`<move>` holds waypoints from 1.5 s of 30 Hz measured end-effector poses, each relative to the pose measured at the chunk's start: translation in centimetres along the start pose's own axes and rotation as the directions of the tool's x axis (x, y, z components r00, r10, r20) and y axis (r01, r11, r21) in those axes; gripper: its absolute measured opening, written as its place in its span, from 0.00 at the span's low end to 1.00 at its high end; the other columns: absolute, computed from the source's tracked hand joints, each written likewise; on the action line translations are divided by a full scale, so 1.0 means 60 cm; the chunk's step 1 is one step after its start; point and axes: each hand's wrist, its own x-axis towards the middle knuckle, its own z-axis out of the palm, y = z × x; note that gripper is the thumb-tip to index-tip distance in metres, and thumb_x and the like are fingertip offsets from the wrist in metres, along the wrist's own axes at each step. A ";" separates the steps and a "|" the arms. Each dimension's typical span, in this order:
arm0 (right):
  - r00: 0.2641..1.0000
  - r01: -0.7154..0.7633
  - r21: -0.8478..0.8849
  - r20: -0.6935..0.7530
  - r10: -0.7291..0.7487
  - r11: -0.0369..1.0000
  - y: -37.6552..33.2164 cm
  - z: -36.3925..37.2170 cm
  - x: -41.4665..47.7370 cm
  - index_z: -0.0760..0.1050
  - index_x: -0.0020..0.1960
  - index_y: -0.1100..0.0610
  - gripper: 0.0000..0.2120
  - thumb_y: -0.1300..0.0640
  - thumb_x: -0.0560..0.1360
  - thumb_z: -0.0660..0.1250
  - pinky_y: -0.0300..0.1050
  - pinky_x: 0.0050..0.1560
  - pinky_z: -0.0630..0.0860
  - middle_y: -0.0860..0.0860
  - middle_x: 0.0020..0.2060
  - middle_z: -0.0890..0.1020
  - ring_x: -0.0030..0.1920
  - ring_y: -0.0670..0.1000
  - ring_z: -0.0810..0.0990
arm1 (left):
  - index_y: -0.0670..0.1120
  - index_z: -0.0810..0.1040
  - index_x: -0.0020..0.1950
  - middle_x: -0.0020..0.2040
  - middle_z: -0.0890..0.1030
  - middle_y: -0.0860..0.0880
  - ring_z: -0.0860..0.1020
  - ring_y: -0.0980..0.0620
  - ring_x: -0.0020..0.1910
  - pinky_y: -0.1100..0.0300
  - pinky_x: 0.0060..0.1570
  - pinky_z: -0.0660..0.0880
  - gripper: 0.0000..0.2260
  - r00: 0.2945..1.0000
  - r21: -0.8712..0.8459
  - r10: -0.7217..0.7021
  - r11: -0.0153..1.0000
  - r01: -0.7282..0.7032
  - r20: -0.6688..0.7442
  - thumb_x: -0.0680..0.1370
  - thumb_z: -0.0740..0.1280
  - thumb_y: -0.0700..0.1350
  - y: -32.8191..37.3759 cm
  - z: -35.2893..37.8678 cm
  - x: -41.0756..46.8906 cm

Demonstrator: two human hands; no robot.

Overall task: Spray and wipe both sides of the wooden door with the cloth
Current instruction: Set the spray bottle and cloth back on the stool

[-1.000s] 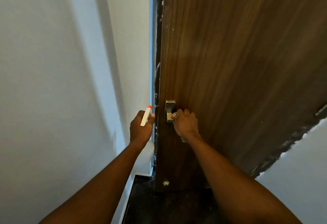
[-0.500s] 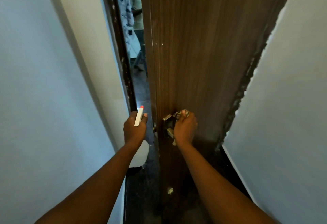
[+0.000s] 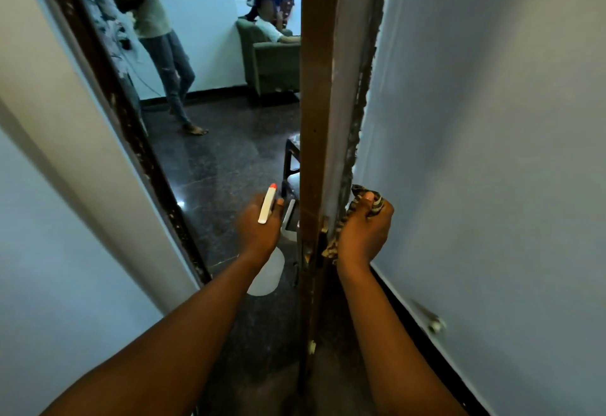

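The wooden door (image 3: 316,94) stands swung wide, and I see it nearly edge-on in the middle of the view. My left hand (image 3: 259,230) grips a white spray bottle (image 3: 266,208) with a red-tipped nozzle, just left of the door's edge; the bottle's pale body hangs below the hand. On the door's right side my right hand (image 3: 364,232) grips a striped cloth (image 3: 372,201) at the height of the metal handle plate (image 3: 323,235). The handle itself is hidden behind the hand and cloth.
A dark door frame (image 3: 131,126) runs down the left, with white walls (image 3: 492,153) close on both sides. Beyond the doorway a person (image 3: 154,31) stands on the dark floor (image 3: 226,159), and another sits in a green armchair (image 3: 269,58). A doorstop (image 3: 436,325) sticks out of the right wall.
The door has swung from almost closed to wide open, showing the room beyond. My right hand moved with the handle side, the cloth now plain in it. My left hand keeps the bottle.
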 end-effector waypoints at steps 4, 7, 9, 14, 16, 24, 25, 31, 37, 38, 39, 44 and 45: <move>1.000 -0.010 0.007 -0.025 0.010 1.000 0.025 -0.035 0.025 0.71 0.54 0.48 0.07 0.47 0.84 0.58 0.46 0.51 0.72 0.52 0.51 0.80 0.50 0.53 0.78 | 0.48 0.76 0.54 0.41 0.78 0.53 0.78 0.58 0.38 0.68 0.36 0.71 0.07 0.995 -0.028 0.041 0.999 -0.039 0.095 0.79 0.62 0.48 0.040 0.050 0.004; 0.996 -0.019 0.038 -0.091 0.022 0.999 0.044 -0.072 0.048 0.71 0.54 0.47 0.06 0.46 0.84 0.58 0.43 0.49 0.73 0.50 0.49 0.80 0.48 0.50 0.79 | 0.50 0.76 0.53 0.42 0.78 0.56 0.78 0.62 0.39 0.71 0.36 0.72 0.06 0.976 -0.024 0.112 0.994 -0.110 0.185 0.79 0.62 0.48 0.064 0.097 0.011; 0.990 -0.012 0.066 -0.140 0.022 0.998 0.048 -0.101 0.065 0.73 0.54 0.48 0.07 0.48 0.84 0.59 0.29 0.44 0.70 0.45 0.47 0.80 0.45 0.41 0.78 | 0.49 0.76 0.51 0.43 0.80 0.53 0.80 0.59 0.41 0.63 0.40 0.77 0.06 0.960 -0.064 0.137 0.990 -0.125 0.244 0.79 0.63 0.49 0.074 0.129 0.016; 0.963 0.016 0.071 -0.269 0.003 0.997 0.037 -0.171 0.096 0.74 0.51 0.41 0.07 0.49 0.84 0.59 0.21 0.42 0.66 0.36 0.43 0.79 0.42 0.29 0.76 | 0.49 0.76 0.49 0.42 0.80 0.49 0.80 0.54 0.39 0.54 0.40 0.80 0.04 0.939 -0.174 0.184 0.975 -0.137 0.290 0.78 0.65 0.48 0.095 0.203 0.001; 0.955 0.030 0.055 -0.295 -0.013 0.998 0.027 -0.189 0.104 0.74 0.49 0.39 0.08 0.48 0.84 0.58 0.21 0.42 0.65 0.36 0.43 0.79 0.43 0.29 0.76 | 0.47 0.77 0.48 0.40 0.80 0.49 0.79 0.54 0.38 0.54 0.38 0.79 0.05 0.936 -0.211 0.206 0.966 -0.148 0.287 0.77 0.66 0.47 0.101 0.230 -0.005; 0.797 0.057 -0.148 -0.589 -0.134 0.987 0.041 -0.208 0.152 0.76 0.57 0.48 0.09 0.47 0.83 0.59 0.41 0.55 0.70 0.47 0.52 0.81 0.54 0.49 0.78 | 0.48 0.77 0.47 0.39 0.79 0.53 0.77 0.59 0.36 0.66 0.38 0.76 0.02 0.875 -0.334 0.359 0.909 -0.249 0.325 0.77 0.67 0.46 0.114 0.335 0.002; 0.750 0.051 -0.162 -0.646 -0.145 0.985 0.041 -0.209 0.155 0.76 0.60 0.51 0.11 0.48 0.83 0.60 0.42 0.55 0.71 0.48 0.54 0.80 0.56 0.50 0.78 | 0.48 0.76 0.47 0.39 0.78 0.52 0.76 0.60 0.35 0.67 0.37 0.74 0.02 0.859 -0.345 0.384 0.900 -0.267 0.337 0.77 0.67 0.46 0.116 0.346 0.002; 0.470 -0.005 -0.403 -0.809 -0.354 0.915 0.032 -0.164 0.157 0.75 0.65 0.59 0.20 0.46 0.82 0.60 0.46 0.54 0.74 0.58 0.60 0.78 0.59 0.58 0.77 | 0.44 0.77 0.51 0.41 0.79 0.51 0.76 0.58 0.38 0.76 0.40 0.70 0.10 0.770 -0.436 0.467 0.857 -0.274 0.435 0.76 0.67 0.49 0.129 0.383 0.022; 0.485 -0.082 -0.611 -0.715 -0.503 0.788 0.050 -0.075 0.185 0.73 0.65 0.57 0.17 0.54 0.79 0.69 0.51 0.54 0.77 0.60 0.62 0.76 0.59 0.60 0.76 | 0.43 0.77 0.46 0.35 0.76 0.52 0.73 0.56 0.34 0.75 0.36 0.68 0.05 0.706 -0.498 0.509 0.830 -0.251 0.492 0.75 0.68 0.45 0.121 0.382 0.074; 0.543 -0.109 -0.651 -0.672 -0.504 0.751 0.050 -0.066 0.195 0.73 0.66 0.57 0.17 0.53 0.79 0.69 0.53 0.55 0.78 0.59 0.63 0.76 0.61 0.60 0.76 | 0.43 0.78 0.46 0.35 0.77 0.52 0.73 0.56 0.34 0.74 0.36 0.68 0.05 0.703 -0.513 0.515 0.823 -0.245 0.490 0.75 0.69 0.44 0.118 0.380 0.085; 0.618 -0.143 -0.697 -0.617 -0.487 0.703 0.050 -0.056 0.208 0.74 0.66 0.57 0.17 0.53 0.80 0.68 0.55 0.56 0.78 0.59 0.64 0.76 0.62 0.60 0.76 | 0.43 0.77 0.45 0.34 0.77 0.50 0.74 0.54 0.34 0.70 0.36 0.70 0.05 0.701 -0.517 0.503 0.827 -0.220 0.506 0.75 0.68 0.45 0.111 0.378 0.103; 0.912 -0.189 -0.919 -0.295 -0.285 0.347 0.076 -0.066 0.267 0.73 0.62 0.54 0.15 0.47 0.82 0.60 0.54 0.46 0.76 0.57 0.57 0.79 0.55 0.64 0.79 | 0.44 0.75 0.42 0.32 0.76 0.46 0.75 0.50 0.33 0.60 0.35 0.70 0.08 0.690 -0.502 0.422 0.859 -0.098 0.588 0.76 0.68 0.48 0.072 0.365 0.183; 0.918 -0.203 -0.931 -0.289 -0.272 0.302 0.080 -0.071 0.280 0.73 0.61 0.54 0.14 0.46 0.82 0.59 0.54 0.45 0.76 0.58 0.56 0.80 0.53 0.64 0.80 | 0.44 0.75 0.42 0.32 0.76 0.46 0.75 0.50 0.32 0.61 0.33 0.70 0.09 0.698 -0.492 0.410 0.865 -0.094 0.587 0.76 0.68 0.49 0.065 0.363 0.202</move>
